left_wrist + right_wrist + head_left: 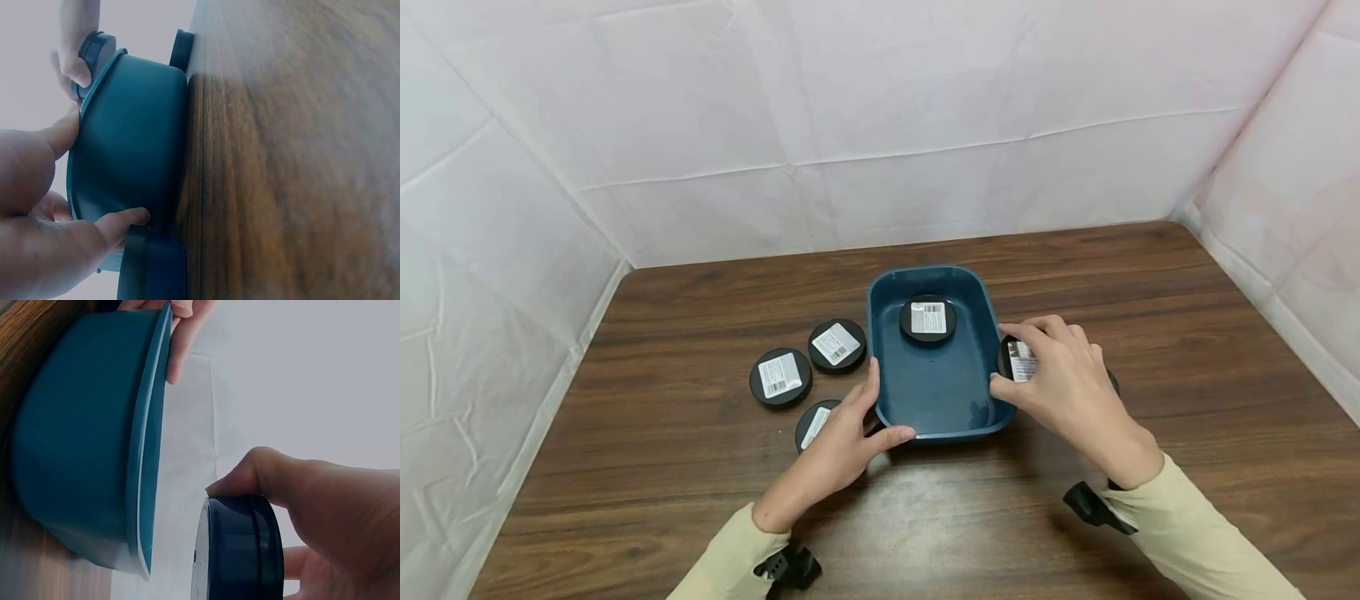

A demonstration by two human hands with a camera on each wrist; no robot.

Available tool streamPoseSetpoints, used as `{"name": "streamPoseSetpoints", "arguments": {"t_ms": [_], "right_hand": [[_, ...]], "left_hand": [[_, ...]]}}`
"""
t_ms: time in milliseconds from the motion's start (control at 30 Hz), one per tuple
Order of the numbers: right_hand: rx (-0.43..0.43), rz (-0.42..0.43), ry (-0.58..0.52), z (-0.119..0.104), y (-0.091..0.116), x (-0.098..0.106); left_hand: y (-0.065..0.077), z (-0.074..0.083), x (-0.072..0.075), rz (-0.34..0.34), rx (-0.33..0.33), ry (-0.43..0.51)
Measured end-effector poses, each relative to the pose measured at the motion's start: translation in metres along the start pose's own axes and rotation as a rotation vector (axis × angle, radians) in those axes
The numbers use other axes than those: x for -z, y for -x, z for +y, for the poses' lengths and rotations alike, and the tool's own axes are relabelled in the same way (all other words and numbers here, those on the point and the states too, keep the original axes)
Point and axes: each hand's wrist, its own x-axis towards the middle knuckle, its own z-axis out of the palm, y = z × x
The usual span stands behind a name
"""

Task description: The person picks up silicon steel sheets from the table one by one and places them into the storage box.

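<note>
A blue plastic tub [934, 383] stands on the table with one round black container [928, 319], white label up, lying inside near its far end. My left hand [842, 437] rests on the tub's near left corner, fingers along the left side and thumb at the near rim; in the left wrist view a fingertip [139, 216] touches the outer wall. Just off the tub's right rim, my right hand [1063, 379] pinches another round black container [240, 550] by its edge. That container is raised and apart from the rim in the right wrist view. The hand partly covers its label.
To the tub's left lie three more labelled black containers [781, 377], one partly covered by the left hand. Another black container [1114, 382] shows its edge beyond the right hand. White sheeting [880, 200] walls the back and sides of the brown wooden table [700, 483].
</note>
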Motion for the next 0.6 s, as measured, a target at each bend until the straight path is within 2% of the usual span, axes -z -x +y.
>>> {"name": "streamPoseSetpoints", "arguments": {"t_ms": [600], "right_hand": [[0.056,-0.047,0.027,-0.016,-0.004,-0.009]], "left_hand": [[-0.001,0.0,0.0,-0.006,-0.021,0.034]]}}
